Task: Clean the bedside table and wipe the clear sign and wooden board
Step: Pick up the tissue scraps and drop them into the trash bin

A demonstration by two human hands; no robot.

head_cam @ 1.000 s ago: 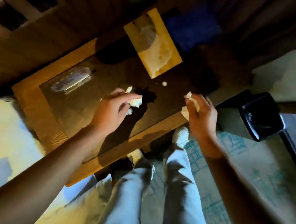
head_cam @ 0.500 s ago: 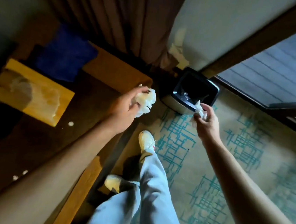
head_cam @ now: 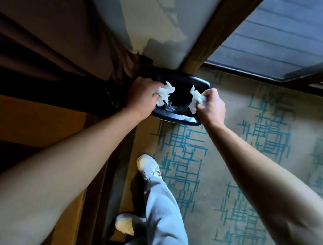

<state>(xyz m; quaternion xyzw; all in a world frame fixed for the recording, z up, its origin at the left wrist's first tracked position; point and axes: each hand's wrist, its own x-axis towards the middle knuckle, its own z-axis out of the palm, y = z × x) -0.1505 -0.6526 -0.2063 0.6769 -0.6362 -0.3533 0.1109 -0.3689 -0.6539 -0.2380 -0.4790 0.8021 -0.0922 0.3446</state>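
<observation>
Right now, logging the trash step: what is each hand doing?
Left hand: grips a crumpled tissue over the black bin.
Right hand: pinches another tissue wad over it.

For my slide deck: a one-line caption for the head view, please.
Left hand and right hand each hold crumpled tissue over a black waste bin.
</observation>
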